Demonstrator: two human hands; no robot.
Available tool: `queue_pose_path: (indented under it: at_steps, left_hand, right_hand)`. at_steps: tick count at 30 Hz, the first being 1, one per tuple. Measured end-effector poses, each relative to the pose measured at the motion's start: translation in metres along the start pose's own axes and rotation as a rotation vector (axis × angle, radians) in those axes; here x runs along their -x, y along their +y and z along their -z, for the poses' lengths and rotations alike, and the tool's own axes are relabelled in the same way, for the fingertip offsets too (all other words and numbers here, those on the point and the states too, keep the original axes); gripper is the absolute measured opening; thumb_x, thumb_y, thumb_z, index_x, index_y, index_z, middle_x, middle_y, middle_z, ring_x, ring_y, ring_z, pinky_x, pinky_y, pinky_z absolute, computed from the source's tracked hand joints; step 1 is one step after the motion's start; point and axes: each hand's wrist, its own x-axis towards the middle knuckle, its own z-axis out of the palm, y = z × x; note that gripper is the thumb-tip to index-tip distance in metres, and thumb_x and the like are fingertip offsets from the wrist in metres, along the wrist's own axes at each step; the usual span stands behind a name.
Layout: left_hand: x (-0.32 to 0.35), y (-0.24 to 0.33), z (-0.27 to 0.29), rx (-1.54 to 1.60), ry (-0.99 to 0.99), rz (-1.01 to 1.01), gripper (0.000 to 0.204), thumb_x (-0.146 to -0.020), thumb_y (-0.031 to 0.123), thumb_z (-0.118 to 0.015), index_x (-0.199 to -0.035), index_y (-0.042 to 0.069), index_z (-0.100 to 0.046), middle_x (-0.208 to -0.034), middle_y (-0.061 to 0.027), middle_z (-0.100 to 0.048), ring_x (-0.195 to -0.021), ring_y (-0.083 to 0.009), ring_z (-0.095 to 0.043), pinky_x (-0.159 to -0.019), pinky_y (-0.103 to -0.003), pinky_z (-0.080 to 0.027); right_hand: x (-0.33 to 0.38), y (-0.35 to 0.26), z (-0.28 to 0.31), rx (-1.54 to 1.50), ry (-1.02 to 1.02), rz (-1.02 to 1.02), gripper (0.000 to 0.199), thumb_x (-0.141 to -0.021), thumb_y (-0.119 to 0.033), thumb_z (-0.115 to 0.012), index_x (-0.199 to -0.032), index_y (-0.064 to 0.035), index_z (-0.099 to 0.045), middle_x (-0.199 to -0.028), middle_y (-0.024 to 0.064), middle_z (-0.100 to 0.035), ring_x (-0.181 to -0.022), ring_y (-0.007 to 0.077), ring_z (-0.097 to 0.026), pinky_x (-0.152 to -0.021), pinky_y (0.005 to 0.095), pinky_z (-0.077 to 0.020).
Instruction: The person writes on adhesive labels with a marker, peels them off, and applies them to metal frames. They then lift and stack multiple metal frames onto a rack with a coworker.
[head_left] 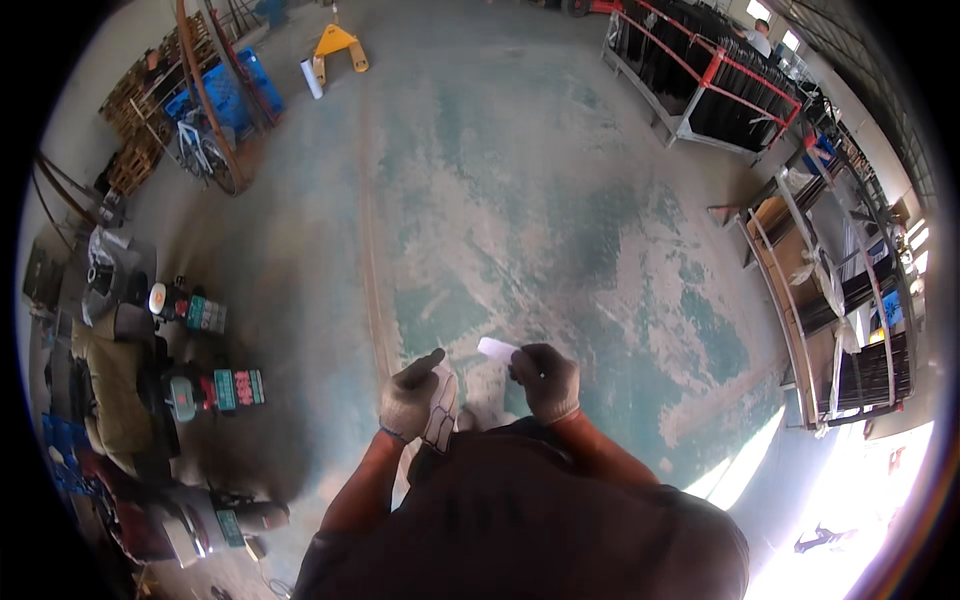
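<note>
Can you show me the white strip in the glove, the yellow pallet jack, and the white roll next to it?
White strip (496, 349): head view, the part poking out of the right hand (547, 384).
Yellow pallet jack (335, 42): head view, its yellow body.
White roll (312, 80): head view, middle of its side.

white slip (496, 350) part-covered, red machine (602, 6) cropped

No lettering can be read: the marks on the green plates (225, 390) of the parked scooters (181, 398) are too small and blurred.
</note>
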Motion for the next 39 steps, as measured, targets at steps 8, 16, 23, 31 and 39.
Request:
queue_pose_path:
  at_steps: [8,16,23,31,39]
  left_hand:
    - [-0.166,0.014,0.111,-0.1,0.085,0.067,0.039,-0.103,0.001,-0.061,-0.14,-0.004,-0.074,-0.14,-0.0158,-0.077,-0.129,-0.0185,-0.07,-0.114,-0.034,-0.051]
    - [-0.345,0.022,0.222,-0.072,0.195,0.098,0.031,-0.105,0.001,-0.064,-0.133,-0.004,-0.078,-0.13,-0.0115,-0.081,-0.117,-0.015,-0.072,-0.106,-0.032,-0.054]
    - [-0.508,0.057,0.316,0.039,0.352,0.037,0.034,-0.108,0.002,-0.061,-0.138,-0.004,-0.074,-0.135,-0.0135,-0.078,-0.124,-0.0176,-0.07,-0.111,-0.033,-0.052]
    - [-0.753,0.034,0.429,0.066,0.302,0.032,0.03,-0.106,0.001,-0.061,-0.129,-0.004,-0.079,-0.127,-0.0122,-0.08,-0.118,-0.0195,-0.072,-0.108,-0.033,-0.053]
    - [-0.989,0.125,0.542,-0.045,0.105,0.01,0.028,-0.11,0.006,-0.059,-0.126,-0.001,-0.08,-0.125,-0.012,-0.081,-0.116,-0.017,-0.072,-0.107,-0.033,-0.054]
  right_hand:
    - [-0.173,-0.029,-0.113,0.104,-0.131,0.167,0.013,-0.1,-0.012,-0.074,-0.111,-0.0047,-0.075,-0.081,0.0118,-0.074,-0.075,0.0283,-0.077,-0.065,0.0404,-0.0607]
    - [-0.385,-0.011,-0.276,0.014,-0.286,-0.096,0.016,-0.1,-0.019,-0.078,-0.109,-0.0054,-0.08,-0.088,0.0154,-0.078,-0.078,0.0293,-0.077,-0.072,0.0403,-0.0601]
    - [-0.565,-0.072,-0.391,-0.047,-0.418,0.198,0.019,-0.101,-0.022,-0.077,-0.106,-0.0046,-0.08,-0.088,0.0102,-0.079,-0.073,0.0223,-0.074,-0.069,0.0367,-0.0577]
    - [-0.769,-0.071,-0.528,0.024,-0.303,0.113,0.022,-0.102,-0.025,-0.077,-0.11,-0.0038,-0.079,-0.09,0.014,-0.08,-0.081,0.0271,-0.08,-0.075,0.038,-0.0609]
    - [-0.957,-0.122,-0.623,0.026,-0.117,-0.027,0.029,-0.104,-0.03,-0.073,-0.109,-0.002,-0.079,-0.087,0.0125,-0.08,-0.082,0.0249,-0.079,-0.078,0.0375,-0.0606]
